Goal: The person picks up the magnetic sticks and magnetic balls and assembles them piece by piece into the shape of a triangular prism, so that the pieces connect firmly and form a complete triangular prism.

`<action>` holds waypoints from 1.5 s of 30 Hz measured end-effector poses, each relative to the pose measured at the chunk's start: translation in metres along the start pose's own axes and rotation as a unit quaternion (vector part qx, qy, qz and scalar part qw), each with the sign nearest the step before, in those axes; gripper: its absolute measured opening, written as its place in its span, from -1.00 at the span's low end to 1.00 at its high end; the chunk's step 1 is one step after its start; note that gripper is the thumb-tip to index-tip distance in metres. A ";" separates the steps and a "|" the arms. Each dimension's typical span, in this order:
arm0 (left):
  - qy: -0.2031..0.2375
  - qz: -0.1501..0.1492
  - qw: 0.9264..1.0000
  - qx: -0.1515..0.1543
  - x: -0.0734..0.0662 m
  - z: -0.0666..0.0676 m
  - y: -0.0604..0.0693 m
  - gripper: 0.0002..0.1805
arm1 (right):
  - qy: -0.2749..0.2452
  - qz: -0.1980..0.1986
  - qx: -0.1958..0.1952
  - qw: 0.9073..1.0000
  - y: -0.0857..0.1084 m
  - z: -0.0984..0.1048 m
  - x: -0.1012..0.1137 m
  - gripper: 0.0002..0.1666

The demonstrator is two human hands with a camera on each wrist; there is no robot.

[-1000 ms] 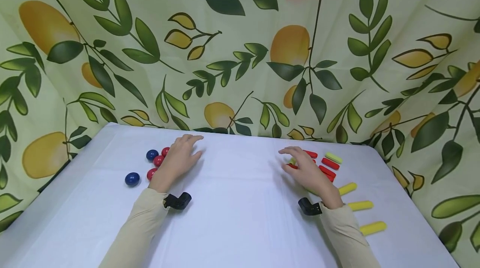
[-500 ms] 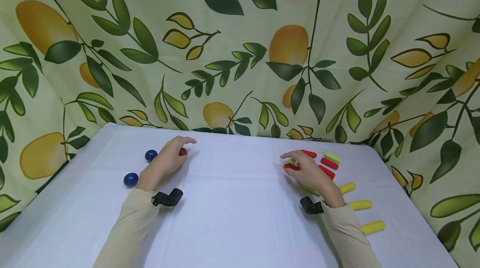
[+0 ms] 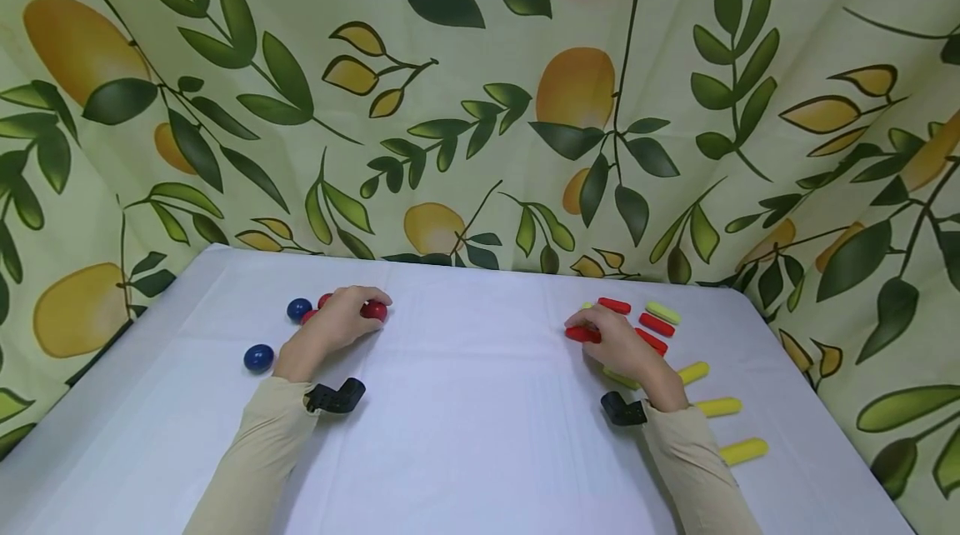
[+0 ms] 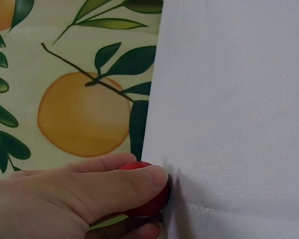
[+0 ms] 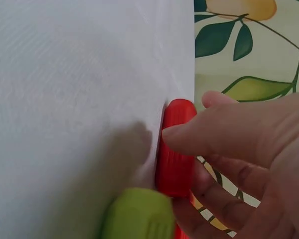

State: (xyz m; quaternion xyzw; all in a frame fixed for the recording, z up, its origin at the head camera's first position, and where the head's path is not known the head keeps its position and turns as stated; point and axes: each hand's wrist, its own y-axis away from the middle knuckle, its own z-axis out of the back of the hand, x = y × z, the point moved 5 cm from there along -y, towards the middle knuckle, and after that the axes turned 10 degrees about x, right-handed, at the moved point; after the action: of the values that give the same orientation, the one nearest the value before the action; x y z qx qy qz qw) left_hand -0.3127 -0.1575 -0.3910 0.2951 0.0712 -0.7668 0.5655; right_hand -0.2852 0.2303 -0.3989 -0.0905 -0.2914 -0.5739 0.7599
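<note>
My left hand (image 3: 330,328) pinches a shiny red ball (image 3: 374,311) at the left of the table. In the left wrist view the thumb lies across this red ball (image 4: 147,204), with fingers behind it. Other red balls (image 3: 325,301) are partly hidden by the hand; a blue ball (image 3: 299,309) lies just left of them. On the right side my right hand (image 3: 622,345) pinches a short red rounded stick (image 3: 582,335) between thumb and fingers. The right wrist view shows that red stick (image 5: 177,149) close up, with a green stick (image 5: 139,216) nearer the camera.
Another blue ball (image 3: 258,358) lies nearer at the left. Beyond the right hand are more red sticks (image 3: 657,324) and a light green stick (image 3: 663,312). Several yellow sticks (image 3: 744,451) lie beside the right forearm. A patterned curtain (image 3: 480,102) hangs behind the white-covered table (image 3: 465,435).
My left hand has shifted left and come down onto a red ball, which it now grips. My right hand has closed its fingers on the red stick, nearly in the same spot.
</note>
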 end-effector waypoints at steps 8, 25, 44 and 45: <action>-0.003 0.001 1.000 0.008 -0.001 -0.002 -0.001 -0.52 | 0.006 0.002 -0.003 1.000 -0.001 -0.002 -0.003 -0.61; 0.034 -0.037 0.999 0.007 -0.014 -0.007 -0.001 -0.53 | 0.013 0.067 -0.002 0.998 -0.003 -0.006 0.011 -0.60; 0.065 -0.061 0.995 0.035 -0.028 -0.027 -0.005 -0.67 | 0.006 0.053 0.017 0.998 -0.004 -0.016 0.015 -0.63; 0.067 -0.061 0.995 0.036 -0.028 -0.027 -0.005 -0.67 | 0.008 0.053 0.017 0.998 -0.004 -0.016 0.014 -0.63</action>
State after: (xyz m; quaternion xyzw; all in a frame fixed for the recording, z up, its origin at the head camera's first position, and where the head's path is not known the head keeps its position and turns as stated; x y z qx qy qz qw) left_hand -0.3022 -0.1207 -0.3988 0.3612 0.0995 -0.7802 0.5010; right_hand -0.2811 0.2096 -0.4051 -0.0885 -0.2895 -0.5287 0.7930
